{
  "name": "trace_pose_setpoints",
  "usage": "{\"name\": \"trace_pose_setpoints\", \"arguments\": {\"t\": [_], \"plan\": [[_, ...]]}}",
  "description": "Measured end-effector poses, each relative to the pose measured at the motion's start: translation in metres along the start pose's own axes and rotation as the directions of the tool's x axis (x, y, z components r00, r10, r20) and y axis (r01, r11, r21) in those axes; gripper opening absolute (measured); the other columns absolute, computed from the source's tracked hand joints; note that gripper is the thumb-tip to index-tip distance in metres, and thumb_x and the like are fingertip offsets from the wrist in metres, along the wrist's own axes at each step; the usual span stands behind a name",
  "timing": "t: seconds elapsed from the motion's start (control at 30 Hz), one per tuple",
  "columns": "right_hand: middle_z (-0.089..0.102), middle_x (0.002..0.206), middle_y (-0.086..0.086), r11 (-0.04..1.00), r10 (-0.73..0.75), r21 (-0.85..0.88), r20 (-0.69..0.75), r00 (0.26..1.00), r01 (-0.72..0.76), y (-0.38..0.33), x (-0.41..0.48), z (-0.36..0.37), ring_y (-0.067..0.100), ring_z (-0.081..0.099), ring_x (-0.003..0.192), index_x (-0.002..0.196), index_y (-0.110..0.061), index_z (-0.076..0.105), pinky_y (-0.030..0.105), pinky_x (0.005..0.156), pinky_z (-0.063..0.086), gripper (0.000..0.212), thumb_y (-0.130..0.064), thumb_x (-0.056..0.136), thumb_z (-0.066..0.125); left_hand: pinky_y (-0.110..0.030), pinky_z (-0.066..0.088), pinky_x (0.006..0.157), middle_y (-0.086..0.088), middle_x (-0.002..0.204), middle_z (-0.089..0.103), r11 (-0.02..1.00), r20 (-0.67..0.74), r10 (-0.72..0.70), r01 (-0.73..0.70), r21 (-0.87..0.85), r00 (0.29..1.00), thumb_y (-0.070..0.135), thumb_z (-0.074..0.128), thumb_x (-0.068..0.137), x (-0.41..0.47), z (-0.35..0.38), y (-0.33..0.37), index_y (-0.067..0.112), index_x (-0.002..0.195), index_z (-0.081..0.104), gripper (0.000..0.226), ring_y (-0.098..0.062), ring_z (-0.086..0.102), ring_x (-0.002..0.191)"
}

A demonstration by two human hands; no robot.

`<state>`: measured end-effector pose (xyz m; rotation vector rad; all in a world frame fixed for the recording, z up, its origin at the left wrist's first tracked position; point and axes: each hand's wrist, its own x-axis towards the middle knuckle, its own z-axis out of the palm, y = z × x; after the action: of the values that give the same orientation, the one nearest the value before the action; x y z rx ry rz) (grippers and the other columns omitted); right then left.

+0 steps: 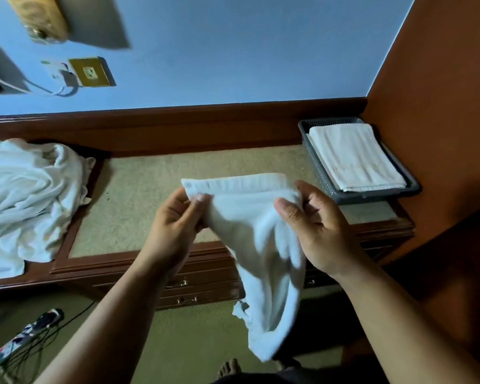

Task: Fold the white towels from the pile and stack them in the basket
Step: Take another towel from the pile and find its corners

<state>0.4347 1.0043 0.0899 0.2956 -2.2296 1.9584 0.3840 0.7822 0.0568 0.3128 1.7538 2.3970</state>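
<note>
**One towel in hand, task early-to-mid**

- Wooden desk with the beige inlaid top [139,195]: the folding area between pile and basket.
- Crumpled pile of white towels [25,200] at the desk's left end: large and unfolded. Judging by its bulk, most of the work is left.
- White terry towel [261,231]: held up over the desk's front edge, top hem stretched between both hands, the rest hanging loose towards the floor. No fold made yet.
- Grey perforated plastic basket [315,162] at the right end, against the orange wall.
- Folded white towel stack [355,159] lies flat inside it. I can't count the layers; it looks low.
- Left hand [175,217]: thumb and curled fingers pinch the top left corner.
- Right hand [313,225]: thumb on the front and fingers behind, gripping the top right corner.
</note>
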Motion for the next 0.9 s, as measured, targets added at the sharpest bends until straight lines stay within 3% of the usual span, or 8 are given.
{"name": "trace_pose_setpoints", "arguments": {"t": [0.1, 0.27, 0.33, 0.47, 0.6, 0.67, 0.77, 0.9], "plan": [[0.061, 0.077, 0.007, 0.995, 0.098, -0.033, 0.084, 0.992, -0.095, 0.007, -0.003, 0.001, 0.018, 0.058, 0.071, 0.087, -0.022, 0.059, 0.039, 0.064, 0.047, 0.025, -0.042, 0.082, 0.072, -0.032, 0.053, 0.066, -0.007, 0.083, 0.071, 0.981, -0.056, 0.125, -0.115, 0.156, 0.991, 0.032, 0.062, 0.099, 0.006, 0.015, 0.019, 0.019, 0.093, 0.072, 0.017, -0.018, 0.064, 0.076], [0.073, 0.087, -0.001, 0.995, 0.077, -0.065, 0.057, 0.995, -0.073, 0.002, -0.003, 0.007, 0.018, 0.070, 0.080, 0.096, -0.028, 0.068, 0.036, 0.070, 0.058, 0.018, -0.044, 0.088, 0.071, -0.034, 0.048, 0.055, 0.001, 0.072, 0.068, 0.685, 0.228, 0.197, -0.300, 0.664, 0.954, 0.037, 0.057, 0.096, 0.002, 0.032, 0.033, 0.024, 0.086, 0.066, 0.019, -0.012, 0.064, 0.064], [0.069, 0.078, -0.003, 0.992, 0.025, -0.124, -0.029, 0.999, -0.029, 0.000, -0.003, 0.007, 0.009, 0.063, 0.072, 0.093, -0.024, 0.067, 0.029, 0.063, 0.051, 0.018, -0.042, 0.093, 0.064, -0.032, 0.048, 0.054, 0.003, 0.072, 0.068, 0.674, 0.191, 0.204, -0.279, 0.684, 0.960, 0.042, 0.059, 0.094, 0.002, 0.033, 0.028, 0.024, 0.084, 0.066, 0.022, -0.006, 0.063, 0.063], [0.056, 0.068, -0.005, 0.988, -0.065, -0.144, -0.083, 0.994, 0.053, -0.009, -0.004, 0.016, 0.007, 0.051, 0.064, 0.088, -0.030, 0.063, 0.029, 0.057, 0.042, 0.014, -0.039, 0.096, 0.056, -0.024, 0.046, 0.054, 0.008, 0.071, 0.067, 0.871, 0.182, 0.072, -0.150, 0.467, 0.981, 0.050, 0.068, 0.081, -0.004, 0.029, 0.003, 0.020, 0.088, 0.065, 0.032, -0.005, 0.058, 0.063], [0.056, 0.074, -0.004, 0.994, -0.102, -0.067, -0.216, 0.971, 0.089, -0.021, 0.005, 0.013, 0.007, 0.051, 0.071, 0.095, -0.024, 0.063, 0.029, 0.064, 0.042, 0.023, -0.045, 0.095, 0.055, -0.047, 0.057, 0.069, 0.001, 0.084, 0.076, 0.803, 0.257, -0.173, -0.016, 0.596, 0.951, 0.057, 0.068, 0.084, -0.021, 0.011, -0.049, 0.017, 0.093, 0.071, 0.041, -0.018, 0.072, 0.079], [0.056, 0.075, -0.013, 0.995, -0.103, -0.034, -0.303, 0.947, 0.097, -0.023, 0.011, 0.002, 0.002, 0.049, 0.072, 0.092, -0.031, 0.065, 0.024, 0.065, 0.040, 0.015, -0.041, 0.096, 0.055, -0.046, 0.049, 0.063, 0.004, 0.073, 0.065, 0.827, 0.120, -0.144, 0.053, 0.559, 0.982, 0.061, 0.062, 0.088, -0.023, -0.003, -0.064, 0.013, 0.087, 0.066, 0.049, -0.012, 0.059, 0.069], [0.056, 0.073, -0.018, 0.995, -0.079, -0.085, -0.302, 0.950, 0.056, -0.013, 0.014, -0.015, 0.000, 0.046, 0.068, 0.088, -0.030, 0.064, 0.019, 0.063, 0.037, 0.011, -0.033, 0.096, 0.058, -0.028, 0.038, 0.055, 0.006, 0.066, 0.055, 0.891, -0.036, -0.079, 0.087, 0.446, 0.996, 0.044, 0.067, 0.093, -0.017, -0.022, -0.051, 0.020, 0.079, 0.066, 0.028, -0.006, 0.049, 0.063], [0.056, 0.068, -0.018, 0.999, -0.025, -0.036, -0.472, 0.881, 0.009, -0.003, 0.010, -0.038, -0.004, 0.044, 0.066, 0.081, -0.028, 0.067, 0.011, 0.061, 0.036, 0.018, -0.022, 0.097, 0.063, -0.020, 0.040, 0.053, 0.004, 0.063, 0.063, 0.838, 0.111, -0.048, -0.020, 0.546, 0.993, 0.052, 0.071, 0.081, -0.005, -0.035, -0.013, 0.024, 0.073, 0.069, 0.029, -0.003, 0.053, 0.060]]}}
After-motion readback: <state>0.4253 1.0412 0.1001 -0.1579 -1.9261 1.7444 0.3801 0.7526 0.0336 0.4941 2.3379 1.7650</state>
